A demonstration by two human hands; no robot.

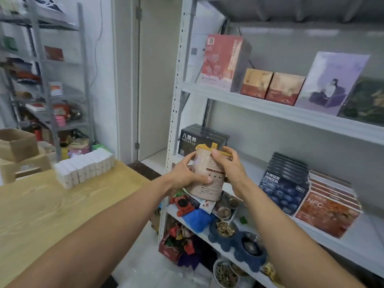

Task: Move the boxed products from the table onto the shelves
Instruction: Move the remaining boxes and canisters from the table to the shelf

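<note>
Beige box held up at the middle shelf, both hands on it

Nearest the camera, the beige box with its yellow top strap is gripped in the air by both hands, in front of the shelf's edge and not yet set down. The left hand is wrapped round its lower left side, and the right hand is curled over its upper right corner. The long axis is held roughly upright. Just behind it a black box is seen, and the bare stretch of the middle shelf lies beyond and to the right, before the blue boxes. The right hand is judged nearer that gap, so a push forward and right is called for. Off to the left, white boxes are left waiting on the table.
</note>
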